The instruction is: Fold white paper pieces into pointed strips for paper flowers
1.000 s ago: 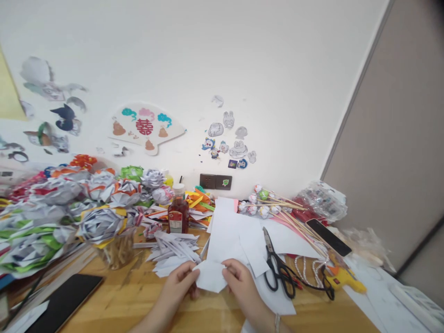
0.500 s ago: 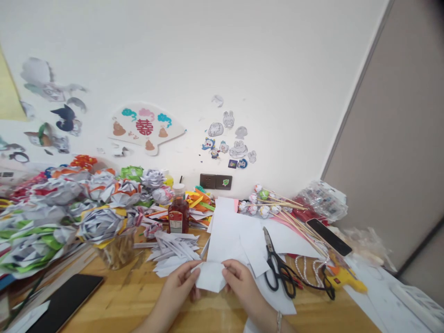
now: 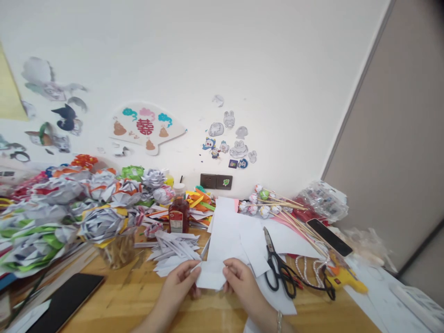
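Observation:
A small piece of white paper (image 3: 211, 276), creased across its upper part, is stretched between my two hands above the front of the table. Its left edge is pinched by my left hand (image 3: 183, 281), thumb on top. On the other side my right hand (image 3: 238, 280) grips the right edge between thumb and fingers. Just beyond the left hand lies a pile of folded white paper strips (image 3: 175, 249). White sheets (image 3: 227, 231) spread out past the paper, and black-handled scissors (image 3: 274, 263) rest on them to the right of my right hand.
Large folded paper flowers (image 3: 100, 224) crowd the left side, one over a clear cup (image 3: 116, 252). A red-brown bottle (image 3: 178, 212) stands mid-table. At right are wooden sticks (image 3: 294, 222), a phone (image 3: 329, 237) and a yellow glue gun (image 3: 347, 280). A black tablet-like slab (image 3: 67, 300) lies front left.
The held paper has tilted slightly, its lower edge now looking more level. Both hands keep their pinch at its sides and have barely moved.

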`<state>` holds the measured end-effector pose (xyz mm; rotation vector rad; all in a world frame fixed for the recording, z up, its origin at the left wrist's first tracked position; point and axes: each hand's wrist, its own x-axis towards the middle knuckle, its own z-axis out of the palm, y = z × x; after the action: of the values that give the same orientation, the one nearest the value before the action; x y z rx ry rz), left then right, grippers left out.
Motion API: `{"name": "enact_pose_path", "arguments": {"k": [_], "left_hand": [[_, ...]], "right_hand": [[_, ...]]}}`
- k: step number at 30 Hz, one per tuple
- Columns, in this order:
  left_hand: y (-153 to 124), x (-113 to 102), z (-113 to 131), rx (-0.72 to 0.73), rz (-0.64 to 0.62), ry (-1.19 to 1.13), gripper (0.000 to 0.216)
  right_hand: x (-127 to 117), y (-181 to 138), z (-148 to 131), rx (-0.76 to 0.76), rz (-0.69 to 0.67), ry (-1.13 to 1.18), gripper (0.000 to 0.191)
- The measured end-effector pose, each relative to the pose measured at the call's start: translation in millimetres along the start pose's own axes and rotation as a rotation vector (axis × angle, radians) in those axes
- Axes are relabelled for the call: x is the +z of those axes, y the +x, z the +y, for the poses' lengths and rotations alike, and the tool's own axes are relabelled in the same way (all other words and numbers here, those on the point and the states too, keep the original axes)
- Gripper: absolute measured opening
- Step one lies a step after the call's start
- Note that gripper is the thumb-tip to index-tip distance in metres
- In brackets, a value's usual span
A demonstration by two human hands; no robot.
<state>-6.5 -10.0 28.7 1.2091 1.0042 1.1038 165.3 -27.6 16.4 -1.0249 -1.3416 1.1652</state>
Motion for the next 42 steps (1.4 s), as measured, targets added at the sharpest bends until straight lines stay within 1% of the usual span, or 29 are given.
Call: {"name": "enact_pose_path", "arguments": {"k": [3, 9, 14, 18, 23, 28, 32, 37, 42], "left_hand": [[-1, 0, 3, 0.01, 0.019, 0.0, 0.043], [-4, 1, 10, -0.041, 0.01, -0.043, 0.043], [-4, 2, 12, -0.052, -0.004, -0.084, 0.039], [-5, 3, 12, -0.085, 0.029, -0.119, 0.036], [-7, 2, 12, -0.117, 0.007, -0.196, 0.031], [-7, 2, 11, -0.144, -0.042, -0.241, 0.03], [-5, 3, 8, -0.116, -0.072, -0.191, 0.03], [-4, 5, 7, -0.114, -0.064, -0.081, 0.034], [-3, 5, 8, -0.115, -0.083, -0.055, 0.034]], "right_hand": [[0, 0, 0, 0.035, 0.005, 0.014, 0.036], [0, 1, -4, 0.063, 0.011, 0.068, 0.022], [-1, 4, -4, 0.097, 0.002, 0.138, 0.025], [-2, 5, -5, 0.092, 0.017, 0.188, 0.028], [-2, 4, -5, 0.088, 0.03, 0.21, 0.024], [-3, 3, -3, 0.047, 0.05, 0.184, 0.015], [-3, 1, -3, 0.019, 0.043, 0.139, 0.013], [-2, -1, -3, -0.021, 0.018, 0.06, 0.013], [-3, -2, -3, -0.038, 0.006, 0.029, 0.014]]}}
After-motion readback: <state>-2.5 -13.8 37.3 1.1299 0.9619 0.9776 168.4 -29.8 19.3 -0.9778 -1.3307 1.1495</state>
